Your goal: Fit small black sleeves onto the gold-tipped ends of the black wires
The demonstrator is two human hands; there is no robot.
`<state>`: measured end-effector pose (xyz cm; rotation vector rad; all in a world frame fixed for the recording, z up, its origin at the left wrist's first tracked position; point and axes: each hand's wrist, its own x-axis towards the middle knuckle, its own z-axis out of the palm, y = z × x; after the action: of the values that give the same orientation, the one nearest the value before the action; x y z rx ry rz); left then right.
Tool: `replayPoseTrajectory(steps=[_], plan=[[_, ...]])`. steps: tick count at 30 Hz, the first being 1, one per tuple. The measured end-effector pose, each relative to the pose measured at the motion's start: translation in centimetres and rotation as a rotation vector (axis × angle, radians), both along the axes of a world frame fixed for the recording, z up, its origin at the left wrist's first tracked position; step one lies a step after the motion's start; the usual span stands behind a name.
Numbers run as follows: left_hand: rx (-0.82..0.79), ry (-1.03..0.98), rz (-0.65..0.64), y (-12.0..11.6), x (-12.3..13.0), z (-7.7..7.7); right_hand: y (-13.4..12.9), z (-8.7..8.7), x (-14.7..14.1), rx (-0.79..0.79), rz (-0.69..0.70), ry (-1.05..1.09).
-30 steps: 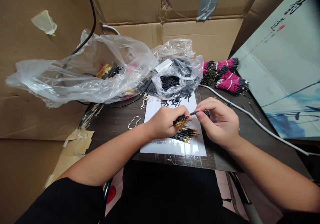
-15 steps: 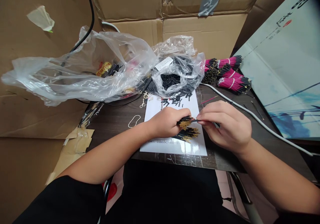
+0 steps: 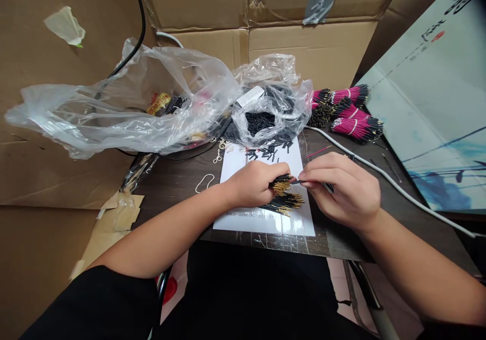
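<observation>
My left hand [image 3: 255, 183] is closed around a bundle of black, gold-tipped wires [image 3: 281, 184], its tips pointing down and right. Just to the right, my right hand [image 3: 343, 188] pinches a small black sleeve [image 3: 299, 181] between thumb and fingertips, close to the bundle. More dark pieces show under its curled fingers. Below my left hand, another spread of black, gold-tipped wires [image 3: 286, 204] lies on a white printed sheet [image 3: 261, 226]. Loose black sleeves [image 3: 270, 153] are scattered at the sheet's top.
Behind the sheet is an open plastic bag of black sleeves [image 3: 260, 122]. A large clear bag [image 3: 125, 122] lies left of it. Tied pink wire bundles [image 3: 355, 126] sit back right, near a white cable [image 3: 398, 190]. A rubber band [image 3: 204, 183] lies left of the sheet.
The view has shifted very slightly. Both hands keep nearly the same place and the same hold; the small sleeve in my right hand has tilted a little.
</observation>
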<state>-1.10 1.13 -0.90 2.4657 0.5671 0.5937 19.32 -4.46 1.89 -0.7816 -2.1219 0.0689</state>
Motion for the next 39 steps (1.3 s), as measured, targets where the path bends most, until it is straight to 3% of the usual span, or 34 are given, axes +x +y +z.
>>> replayPoseTrajectory(steps=[16,33,36,39], plan=[[0.001,0.037,-0.011,0.0,0.0,0.0,0.1,0.2,-0.1,-0.011,0.02,-0.006],[0.087,0.099,0.01,0.2,0.0,-0.1,0.0,-0.4,1.4,0.165,-0.035,-0.292],[0.014,0.096,-0.002,0.1,0.2,0.1,0.0,-0.3,1.5,0.183,-0.029,-0.328],[-0.258,0.005,-0.084,-0.2,0.5,0.5,0.0,-0.1,1.2,0.192,-0.037,-0.288]])
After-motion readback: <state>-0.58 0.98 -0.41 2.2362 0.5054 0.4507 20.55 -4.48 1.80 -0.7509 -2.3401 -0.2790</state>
